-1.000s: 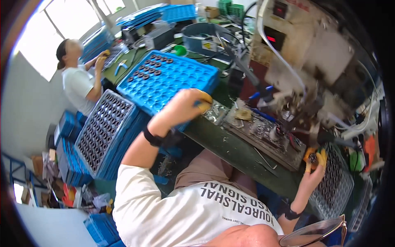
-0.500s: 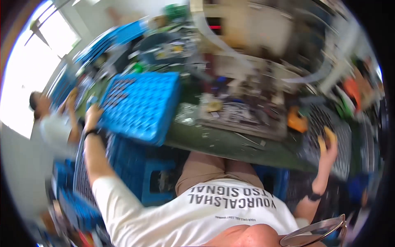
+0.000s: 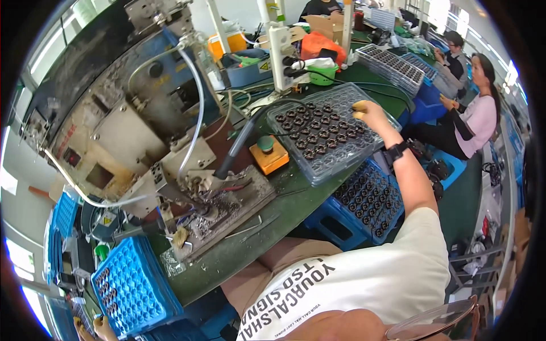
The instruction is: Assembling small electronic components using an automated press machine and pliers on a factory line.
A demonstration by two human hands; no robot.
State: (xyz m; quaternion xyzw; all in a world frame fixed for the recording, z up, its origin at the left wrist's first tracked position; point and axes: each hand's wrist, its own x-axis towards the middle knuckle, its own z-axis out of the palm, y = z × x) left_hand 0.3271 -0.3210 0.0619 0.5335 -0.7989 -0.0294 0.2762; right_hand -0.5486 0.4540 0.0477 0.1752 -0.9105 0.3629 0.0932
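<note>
My right hand (image 3: 372, 116), with yellow covers on its fingertips, is over the far right part of a clear plastic tray (image 3: 311, 167). Its fingers are curled together; whatever they hold is hidden. Dark round parts (image 3: 321, 128) fill many of the tray's round pockets. At the lower left stands a blue pocketed tray (image 3: 139, 284) with similar parts along its left side. Two hands show beside its near corner, cut by the picture's rim. The one closer to the tray seems to be my left hand (image 3: 105, 328); its arm is outside the picture and its grip is unclear.
A grimy bench machine (image 3: 119, 131) with hoses rises at left, its metal base (image 3: 250, 196) holding scraps. An orange box with a green button (image 3: 269, 154) sits beside the clear tray. Below that is a filled tray (image 3: 369, 199) on a blue stool. Co-workers sit at far right.
The view has swung to the right, so the blue tray now lies at the lower left. My right hand has moved farther over the clear tray, and its spread fingers have drawn together.
</note>
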